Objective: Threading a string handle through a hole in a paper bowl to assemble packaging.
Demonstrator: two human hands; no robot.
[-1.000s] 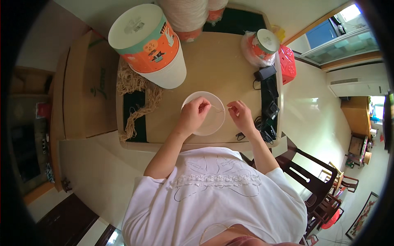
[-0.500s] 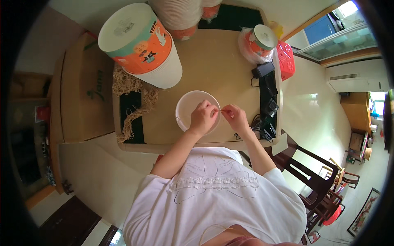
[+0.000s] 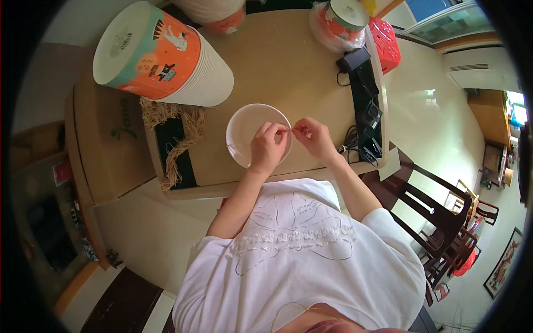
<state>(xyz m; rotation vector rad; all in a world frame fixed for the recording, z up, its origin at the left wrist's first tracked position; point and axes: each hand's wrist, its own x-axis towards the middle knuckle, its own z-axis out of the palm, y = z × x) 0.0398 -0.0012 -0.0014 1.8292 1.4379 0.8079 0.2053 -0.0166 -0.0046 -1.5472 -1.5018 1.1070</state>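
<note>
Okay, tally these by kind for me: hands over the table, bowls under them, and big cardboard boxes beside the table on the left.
Hands: 2 (left hand, right hand)
Bowl: 1
Cardboard box: 1
Total: 4

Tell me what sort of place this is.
Likely a living or dining room in a home, judging by the dark wooden chairs, the framed picture at far right and the pale, glossy floor.

I've got: pale floor point(image 3: 411, 119), glossy, brightly lit | dark chairs point(image 3: 408, 197) right | bright window point(image 3: 518, 112) far right | glass panel point(image 3: 461, 30) upper right | framed picture point(image 3: 502, 263) lower right
</note>
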